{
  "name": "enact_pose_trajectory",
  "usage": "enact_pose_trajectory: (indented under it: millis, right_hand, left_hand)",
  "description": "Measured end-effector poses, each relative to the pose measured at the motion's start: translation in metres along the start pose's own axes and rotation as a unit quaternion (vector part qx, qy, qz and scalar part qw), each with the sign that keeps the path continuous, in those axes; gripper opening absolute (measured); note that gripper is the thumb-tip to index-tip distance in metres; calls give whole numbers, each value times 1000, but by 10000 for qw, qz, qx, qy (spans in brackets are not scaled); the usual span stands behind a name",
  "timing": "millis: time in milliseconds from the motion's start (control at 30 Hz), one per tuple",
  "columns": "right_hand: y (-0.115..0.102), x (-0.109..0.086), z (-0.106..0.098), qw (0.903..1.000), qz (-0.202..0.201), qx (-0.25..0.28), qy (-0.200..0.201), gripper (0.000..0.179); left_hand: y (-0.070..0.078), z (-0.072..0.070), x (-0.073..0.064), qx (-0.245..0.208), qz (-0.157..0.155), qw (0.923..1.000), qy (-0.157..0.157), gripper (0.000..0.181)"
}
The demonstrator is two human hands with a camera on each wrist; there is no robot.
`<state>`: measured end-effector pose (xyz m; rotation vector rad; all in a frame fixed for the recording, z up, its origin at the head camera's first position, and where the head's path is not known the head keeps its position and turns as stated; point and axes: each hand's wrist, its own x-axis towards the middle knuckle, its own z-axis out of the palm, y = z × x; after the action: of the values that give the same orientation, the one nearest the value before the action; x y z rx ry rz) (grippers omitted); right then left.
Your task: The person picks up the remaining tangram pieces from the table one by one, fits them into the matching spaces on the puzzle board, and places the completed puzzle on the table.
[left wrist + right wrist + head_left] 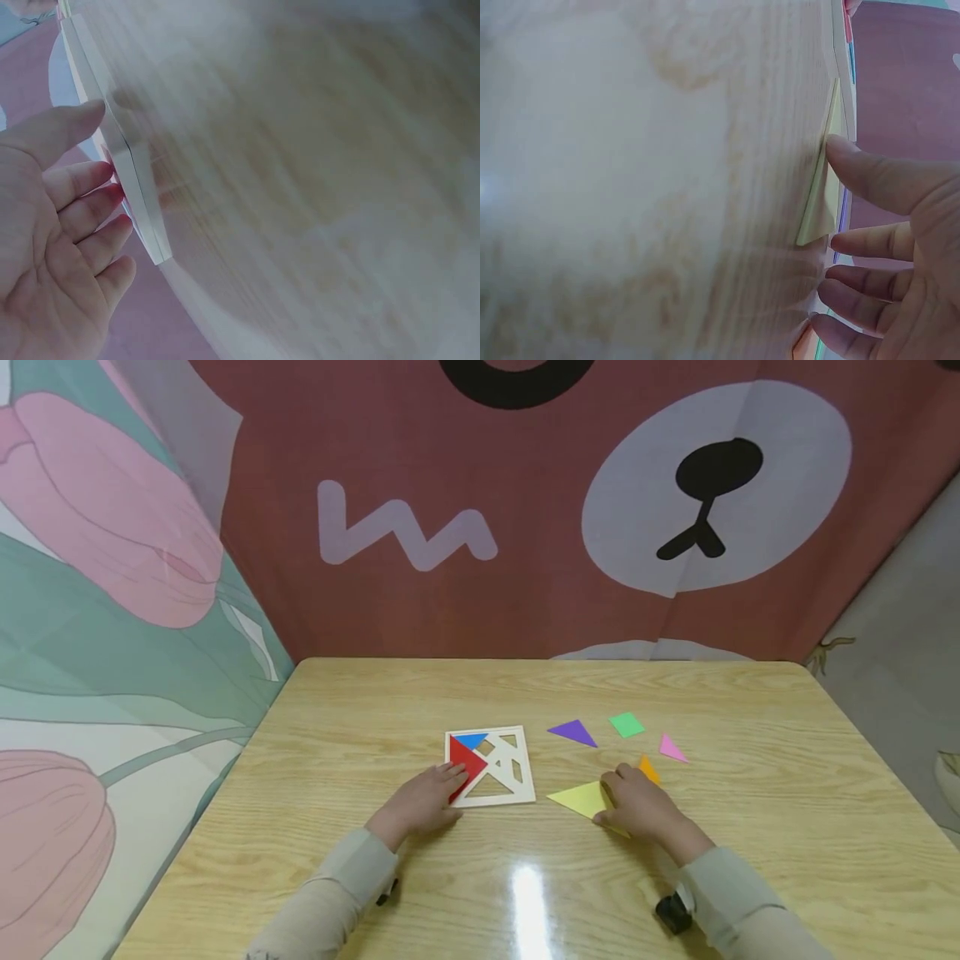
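Note:
My left hand (423,797) rests its fingertips on a red triangle (463,765) in the white tangram frame (528,781). Its thumb lies at the frame's near edge, and its fingers are loosely extended in the left wrist view. A blue triangle (471,741) sits above the red one in the frame, beside several unfilled cutouts. Over a large yellow triangle (581,797), my right hand (637,802) covers the right part. In the right wrist view the thumb touches the near edge of the yellow triangle (821,195), with the fingers bent over its far side.
Beyond the right hand lie a purple triangle (573,732), a green square (626,724), a pink triangle (672,749) and a partly hidden orange piece (649,768). All lie on the wooden table (375,702), in front of a printed cloth backdrop (525,602).

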<state>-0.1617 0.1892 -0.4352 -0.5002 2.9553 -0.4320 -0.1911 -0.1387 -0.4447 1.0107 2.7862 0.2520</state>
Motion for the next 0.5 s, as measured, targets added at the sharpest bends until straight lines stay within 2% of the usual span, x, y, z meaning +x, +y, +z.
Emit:
enact_pose_trajectory:
  millis: [100, 133, 233, 500]
  right_hand:
    - [2, 0, 2, 10000, -11, 2, 56, 59]
    - [2, 0, 2, 10000, -17, 11, 80, 58]
    - [3, 0, 3, 9999, -37, 31, 126, 58]
    - [1, 3, 3, 9996, 84, 255, 85, 56]
  left_hand:
    - [1, -1, 1, 154, -13, 9999, -4, 54]
    - [8, -9, -1, 155, -99, 9998, -91, 52]
    - [8, -10, 0, 265, -122, 9995, -119, 52]
    - [6, -9, 2, 73, -228, 9997, -101, 53]
